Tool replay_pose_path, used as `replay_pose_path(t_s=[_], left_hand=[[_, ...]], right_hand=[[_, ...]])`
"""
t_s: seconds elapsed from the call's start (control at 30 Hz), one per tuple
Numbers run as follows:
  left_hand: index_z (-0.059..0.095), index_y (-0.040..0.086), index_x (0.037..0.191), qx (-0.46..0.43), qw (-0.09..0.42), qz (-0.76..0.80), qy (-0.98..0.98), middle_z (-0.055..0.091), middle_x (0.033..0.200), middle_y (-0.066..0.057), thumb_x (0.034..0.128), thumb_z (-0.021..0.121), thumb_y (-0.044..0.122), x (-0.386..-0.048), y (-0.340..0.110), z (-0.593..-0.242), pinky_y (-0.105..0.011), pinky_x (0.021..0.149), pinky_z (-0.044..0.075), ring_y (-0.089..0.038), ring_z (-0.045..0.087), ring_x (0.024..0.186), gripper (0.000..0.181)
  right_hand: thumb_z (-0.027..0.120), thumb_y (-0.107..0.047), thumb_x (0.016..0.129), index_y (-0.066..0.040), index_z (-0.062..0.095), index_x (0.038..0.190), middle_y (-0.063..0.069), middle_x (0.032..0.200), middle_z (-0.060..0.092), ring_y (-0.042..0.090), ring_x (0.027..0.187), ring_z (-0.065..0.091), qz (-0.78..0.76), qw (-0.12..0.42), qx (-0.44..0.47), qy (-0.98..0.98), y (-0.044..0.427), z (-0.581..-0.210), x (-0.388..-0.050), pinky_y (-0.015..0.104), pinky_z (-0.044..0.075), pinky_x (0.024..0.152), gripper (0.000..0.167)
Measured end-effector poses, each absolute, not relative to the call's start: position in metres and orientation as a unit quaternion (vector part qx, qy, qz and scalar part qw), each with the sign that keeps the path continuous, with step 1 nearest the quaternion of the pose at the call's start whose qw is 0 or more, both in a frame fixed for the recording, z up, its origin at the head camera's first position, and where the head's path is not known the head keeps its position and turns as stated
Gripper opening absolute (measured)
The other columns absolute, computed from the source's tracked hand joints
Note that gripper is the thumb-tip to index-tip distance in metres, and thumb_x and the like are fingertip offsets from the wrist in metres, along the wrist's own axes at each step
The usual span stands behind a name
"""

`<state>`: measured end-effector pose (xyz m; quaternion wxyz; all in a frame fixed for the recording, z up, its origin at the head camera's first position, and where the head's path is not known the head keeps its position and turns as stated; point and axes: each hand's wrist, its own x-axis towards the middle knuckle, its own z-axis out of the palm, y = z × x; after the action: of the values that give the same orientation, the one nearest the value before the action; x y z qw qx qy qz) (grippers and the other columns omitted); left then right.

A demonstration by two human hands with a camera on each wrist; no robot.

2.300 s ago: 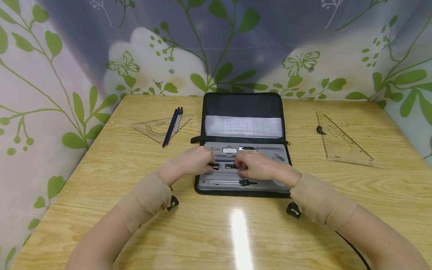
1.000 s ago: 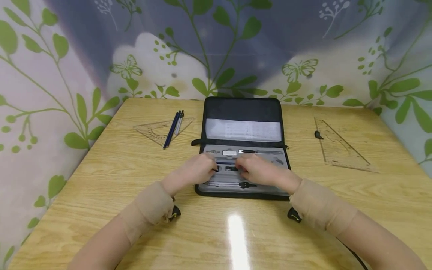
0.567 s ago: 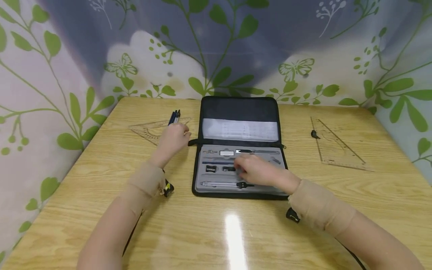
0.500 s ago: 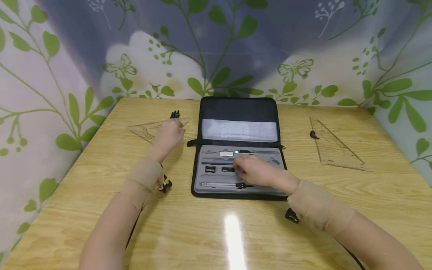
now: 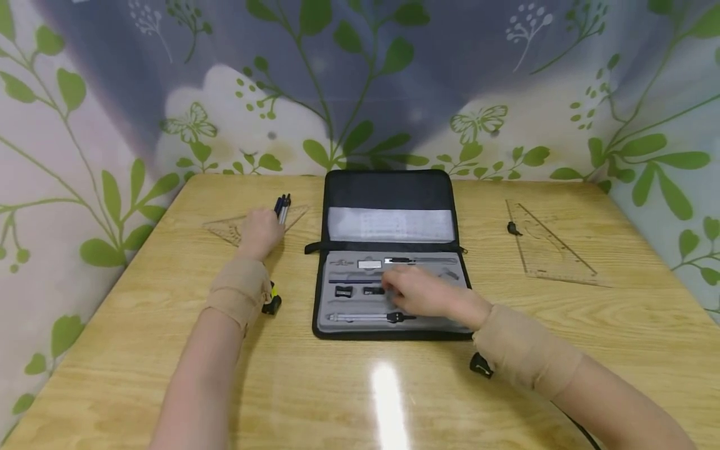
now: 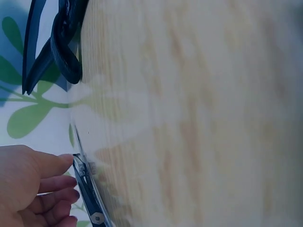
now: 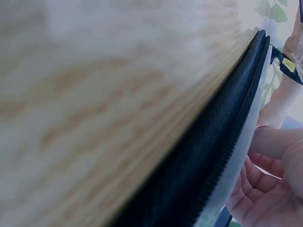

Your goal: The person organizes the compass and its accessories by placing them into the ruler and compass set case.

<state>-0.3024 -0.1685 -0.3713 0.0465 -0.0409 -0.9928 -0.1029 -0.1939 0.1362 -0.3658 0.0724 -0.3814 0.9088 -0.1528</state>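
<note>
In the head view, my left hand [image 5: 261, 232] is at the near end of navy pencils [image 5: 278, 205] and a silver compass [image 5: 284, 211] on a clear set square [image 5: 225, 228]. In the left wrist view, the thumb touches or nearly touches their ends, with loosely bent fingers apart from it. My right hand [image 5: 416, 290] reaches into an unzipped black case [image 5: 394, 334], its bent fingers beside a small black sharpener [image 5: 371, 290]; whether they hold anything is hidden. Around it in grey foam lie another black sharpener [image 5: 344, 291], a second compass [image 5: 365, 317], a navy pencil [image 5: 351, 281] and a white eraser [image 5: 369, 264].
A cutter-like silver tool [image 5: 419, 260] lies in the case's top row. A printed white sheet [image 5: 388, 225] sits in the raised lid's pocket. To the right, a second clear set square [image 5: 548, 244] has a small black piece [image 5: 513, 229] on its edge. A patterned curtain stands behind the wooden table [image 5: 304, 387].
My left hand has let go of the left sharpener, now in its foam slot, and moved left to the pencils and compass. The right hand stays inside the case.
</note>
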Motion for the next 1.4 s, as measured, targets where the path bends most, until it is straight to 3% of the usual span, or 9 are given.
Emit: replay_pose_path(t_s=[0.23,0.47,0.87,1.2,1.4], left_hand=[[0.058,-0.004,0.069,-0.039,0.033,-0.105,-0.993,0.058,0.073,-0.020,0.0877,0.054,0.011,-0.309,-0.168,-0.374,-0.042,0.057,0.046,-0.032,0.054,0.064,0.024],[0.046,0.006,0.057,-0.035,0.000,-0.084,-0.996,0.048,0.061,-0.011,0.0844,0.051,0.006,-0.311,-0.163,-0.374,-0.033,0.047,0.039,-0.023,0.044,0.055,0.028],[0.051,0.006,0.060,0.024,-0.039,-0.148,-0.988,0.049,0.059,-0.008,0.0860,0.051,0.009,-0.310,-0.151,-0.368,-0.027,0.042,0.035,-0.018,0.044,0.049,0.026],[0.049,0.006,0.061,0.043,-0.036,-0.139,-0.989,0.047,0.060,-0.008,0.0811,0.053,0.011,-0.307,-0.145,-0.365,-0.030,0.046,0.036,-0.020,0.043,0.053,0.021],[0.041,0.010,0.053,0.020,-0.042,-0.180,-0.983,0.036,0.049,-0.001,0.0819,0.054,0.006,-0.309,-0.149,-0.362,-0.027,0.044,0.032,-0.014,0.034,0.045,0.031]], right_hand=[[0.064,0.000,0.081,-0.002,0.060,0.099,0.006,0.095,0.059,0.014,0.078,0.056,-0.156,0.077,-0.377,0.910,0.138,-0.367,-0.195,0.023,0.048,0.067,0.019],[0.065,-0.003,0.081,-0.002,0.060,0.101,0.004,0.090,0.058,0.013,0.074,0.053,-0.155,0.072,-0.387,0.906,0.139,-0.367,-0.195,0.024,0.048,0.066,0.021],[0.066,-0.003,0.081,-0.002,0.060,0.102,0.004,0.090,0.057,0.013,0.074,0.053,-0.155,0.070,-0.387,0.906,0.138,-0.368,-0.196,0.024,0.048,0.066,0.022],[0.065,-0.002,0.081,-0.002,0.060,0.101,0.005,0.090,0.057,0.012,0.073,0.052,-0.151,0.066,-0.391,0.905,0.139,-0.369,-0.196,0.024,0.048,0.066,0.020],[0.064,-0.002,0.082,-0.003,0.060,0.102,0.005,0.091,0.057,0.012,0.074,0.053,-0.149,0.067,-0.391,0.906,0.138,-0.369,-0.197,0.024,0.048,0.066,0.020]])
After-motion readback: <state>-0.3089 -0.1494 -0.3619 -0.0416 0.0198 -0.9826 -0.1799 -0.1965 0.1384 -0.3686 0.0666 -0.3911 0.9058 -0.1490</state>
